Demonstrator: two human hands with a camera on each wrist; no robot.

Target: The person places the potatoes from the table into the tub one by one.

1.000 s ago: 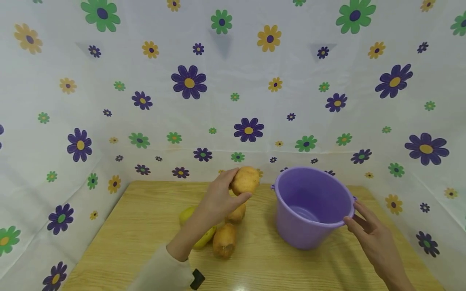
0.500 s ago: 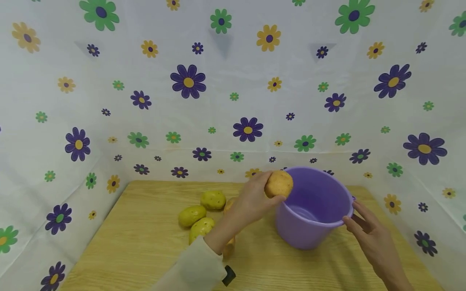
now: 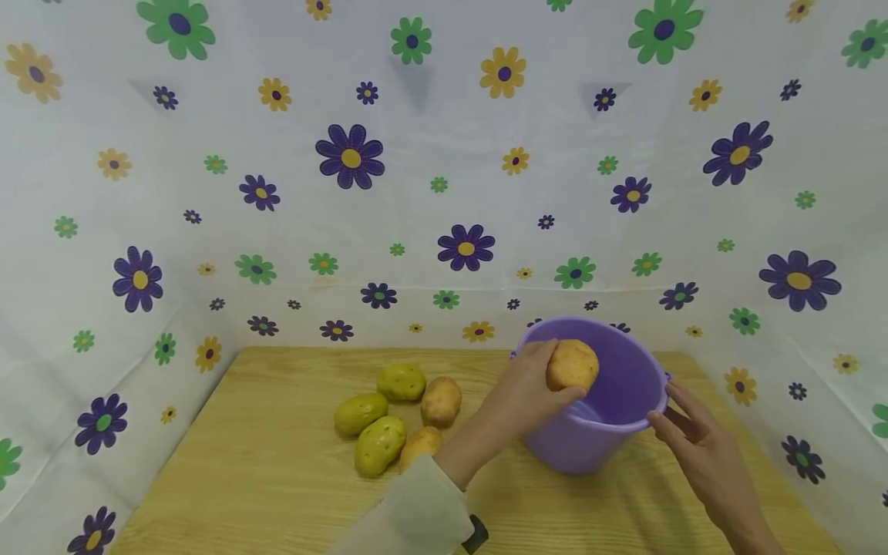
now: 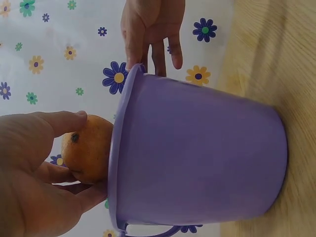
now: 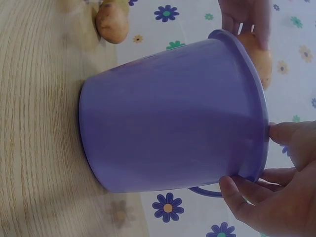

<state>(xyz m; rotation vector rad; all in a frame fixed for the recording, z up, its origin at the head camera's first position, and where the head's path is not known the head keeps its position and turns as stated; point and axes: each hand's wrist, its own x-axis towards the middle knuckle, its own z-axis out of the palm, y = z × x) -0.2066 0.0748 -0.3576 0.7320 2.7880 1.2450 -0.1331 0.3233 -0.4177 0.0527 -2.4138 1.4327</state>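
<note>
potato [image 3: 577, 366] is clamped by left fingers [image 4: 93, 196], bucket [image 3: 576, 451] below them gripped by right fingers [image 5: 236, 198]; loading, seemingly, with lowering needed next.

Your cream fabric sleeve [image 3: 409, 516], cut off by the head view's bottom edge, hides part of a yellow-brown oval potato [image 3: 418, 443]. Your left hand [image 3: 523, 393] covers one side of the round tan potato [image 3: 574, 366] it grips and some of the purple plastic bucket [image 3: 586, 451] behind. A small black piece [image 3: 475, 534] beside your sleeve shows too little to identify.
</note>
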